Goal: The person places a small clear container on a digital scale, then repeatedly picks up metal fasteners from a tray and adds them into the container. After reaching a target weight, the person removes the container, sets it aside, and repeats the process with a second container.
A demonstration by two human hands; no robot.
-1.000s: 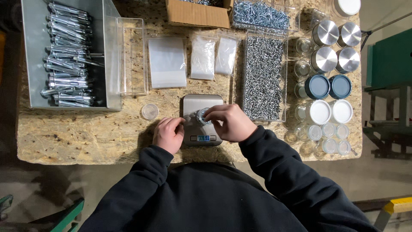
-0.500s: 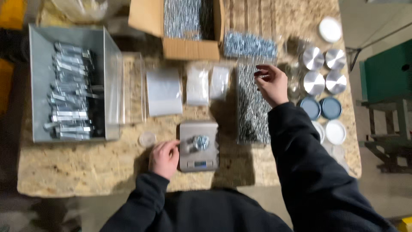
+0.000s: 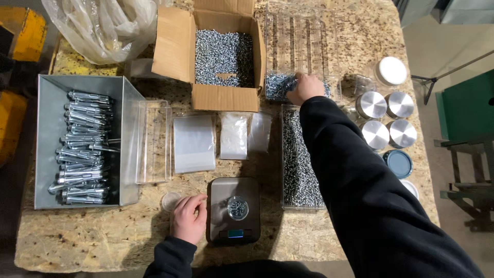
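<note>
**Q:** Right hand: position and grip?

**A:** I am reaching my right hand (image 3: 304, 88) far across the table (image 3: 77, 242) into a clear plastic tray (image 3: 301, 38). The fingers are curling down into a heap of small silvery screws (image 3: 278, 85) at the near end of that tray. They are dug in, so I cannot tell how far the hand is closed or whether it has hold of any.

**Q:** Left hand?

**A:** My left hand (image 3: 189, 219) is resting loosely open, fingers lightly bent, against the left edge of the small scale (image 3: 233, 210). It is gripping nothing. Just beside its fingertips a small round clear lid (image 3: 170, 201) is lying on the table.

**Q:** What is sitting on the scale?

**A:** A small round clear cup (image 3: 237, 208) holding a few screws is sitting in the middle of the smooth grey pan.

**Q:** Materials around it?

**A:** The table top is showing as rough pressed chipboard, speckled tan. A long clear tray (image 3: 301, 154), right of the scale, is lying packed with glinting screws. An open brown cardboard box (image 3: 226, 56), left of my right hand, is holding more loose screws. Flat clear plastic bags (image 3: 194, 143) are lying above the scale, with an empty clear tray (image 3: 153, 141) to their left. A grey sheet-metal bin (image 3: 51, 128) at far left is holding long bolts (image 3: 85, 146). Round jars with brushed metal lids (image 3: 386, 119) are standing to the right, beyond my sleeve.
</note>
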